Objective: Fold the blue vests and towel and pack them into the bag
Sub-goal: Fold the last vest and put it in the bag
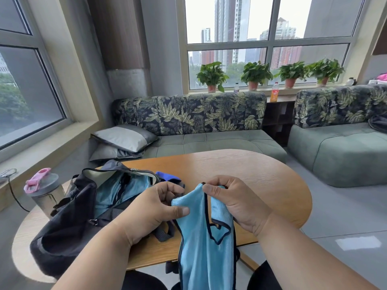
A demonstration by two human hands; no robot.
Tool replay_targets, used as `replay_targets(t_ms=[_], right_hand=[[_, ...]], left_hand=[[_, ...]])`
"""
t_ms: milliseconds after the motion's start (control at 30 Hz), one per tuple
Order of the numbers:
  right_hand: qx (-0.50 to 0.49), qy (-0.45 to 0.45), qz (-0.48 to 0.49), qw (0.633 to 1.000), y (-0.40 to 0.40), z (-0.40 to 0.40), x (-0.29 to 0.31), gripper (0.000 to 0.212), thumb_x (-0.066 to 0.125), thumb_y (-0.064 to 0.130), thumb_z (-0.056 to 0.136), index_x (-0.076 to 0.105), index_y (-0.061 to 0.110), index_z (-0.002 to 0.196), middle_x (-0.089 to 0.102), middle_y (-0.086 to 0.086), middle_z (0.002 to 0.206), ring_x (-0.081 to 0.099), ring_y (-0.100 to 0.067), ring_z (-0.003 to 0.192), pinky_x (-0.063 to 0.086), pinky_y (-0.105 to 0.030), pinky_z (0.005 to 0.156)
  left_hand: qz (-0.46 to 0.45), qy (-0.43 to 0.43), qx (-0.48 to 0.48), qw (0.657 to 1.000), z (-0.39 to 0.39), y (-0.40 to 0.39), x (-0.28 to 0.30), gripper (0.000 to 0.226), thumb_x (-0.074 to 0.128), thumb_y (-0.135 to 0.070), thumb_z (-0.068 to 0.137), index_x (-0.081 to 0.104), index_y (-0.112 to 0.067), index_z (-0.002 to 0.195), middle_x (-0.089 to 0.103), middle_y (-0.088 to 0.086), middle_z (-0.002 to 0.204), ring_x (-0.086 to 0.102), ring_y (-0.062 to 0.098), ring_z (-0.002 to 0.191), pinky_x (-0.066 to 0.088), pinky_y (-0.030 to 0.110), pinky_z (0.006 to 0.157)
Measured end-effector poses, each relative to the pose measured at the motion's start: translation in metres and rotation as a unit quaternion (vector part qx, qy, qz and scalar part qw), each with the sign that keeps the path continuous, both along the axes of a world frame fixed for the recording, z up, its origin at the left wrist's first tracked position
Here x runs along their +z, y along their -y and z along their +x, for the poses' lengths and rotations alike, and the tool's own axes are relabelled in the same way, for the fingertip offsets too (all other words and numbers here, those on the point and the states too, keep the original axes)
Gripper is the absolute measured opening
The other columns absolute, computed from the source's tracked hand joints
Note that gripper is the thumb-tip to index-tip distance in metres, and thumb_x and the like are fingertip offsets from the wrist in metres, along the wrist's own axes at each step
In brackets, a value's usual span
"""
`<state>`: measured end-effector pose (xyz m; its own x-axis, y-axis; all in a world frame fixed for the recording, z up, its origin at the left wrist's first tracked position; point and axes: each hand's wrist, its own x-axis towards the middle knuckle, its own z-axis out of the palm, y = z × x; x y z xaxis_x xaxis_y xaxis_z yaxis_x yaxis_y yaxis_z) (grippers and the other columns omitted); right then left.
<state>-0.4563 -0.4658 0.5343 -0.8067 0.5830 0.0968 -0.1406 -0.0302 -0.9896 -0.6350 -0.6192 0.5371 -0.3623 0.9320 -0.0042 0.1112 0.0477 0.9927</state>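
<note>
A light blue vest (201, 254) with dark trim hangs from both my hands over the near edge of the wooden table (251, 174). My left hand (155, 208) pinches one shoulder strap between thumb and fingers. My right hand (232, 199) pinches the other strap at its top. To the left, a black bag (69, 225) lies open on the table, with light blue cloth (117, 191) inside it. A darker blue cloth (167, 176) peeks out behind my left hand, next to the bag's opening.
A clear bottle with a pink lid (44, 191) stands at the table's left edge beside the bag. A bag strap (165, 234) lies on the table under my left hand. Green sofas (209, 141) stand behind the table.
</note>
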Motion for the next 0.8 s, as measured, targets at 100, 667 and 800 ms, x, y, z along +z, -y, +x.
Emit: replay_targets(t_ms=[100, 667, 800], right_hand=[[0.0, -0.016, -0.011, 1.0, -0.001, 0.002, 0.002, 0.032, 0.082, 0.029, 0.082, 0.076, 0.003, 0.098, 0.075, -0.016, 0.098, 0.069, -0.027, 0.09, 0.055, -0.043, 0.09], [-0.021, -0.014, 0.023, 0.999, 0.004, 0.012, 0.016, 0.011, 0.082, 0.029, 0.082, 0.08, 0.019, 0.086, 0.075, -0.002, 0.088, 0.068, -0.015, 0.084, 0.054, -0.032, 0.083], [-0.071, -0.054, 0.006, 0.996, 0.0, 0.018, 0.034, 0.011, 0.082, 0.028, 0.081, 0.077, 0.019, 0.086, 0.069, -0.002, 0.086, 0.063, -0.015, 0.081, 0.055, -0.027, 0.077]], left_hand=[[0.008, 0.005, -0.023, 1.0, 0.004, 0.002, 0.0, 0.046, 0.097, -0.032, 0.064, 0.078, -0.033, 0.106, 0.06, 0.008, 0.084, 0.06, 0.028, 0.073, 0.057, 0.037, 0.064], [0.072, 0.004, 0.05, 0.996, 0.012, -0.004, 0.0, 0.033, 0.076, -0.033, 0.095, 0.049, -0.02, 0.083, 0.06, -0.001, 0.074, 0.054, 0.014, 0.064, 0.049, 0.029, 0.057], [0.148, 0.001, 0.094, 0.985, 0.009, -0.006, 0.026, 0.025, 0.069, -0.012, 0.1, 0.046, -0.017, 0.092, 0.054, 0.005, 0.075, 0.049, 0.013, 0.06, 0.042, 0.022, 0.049]])
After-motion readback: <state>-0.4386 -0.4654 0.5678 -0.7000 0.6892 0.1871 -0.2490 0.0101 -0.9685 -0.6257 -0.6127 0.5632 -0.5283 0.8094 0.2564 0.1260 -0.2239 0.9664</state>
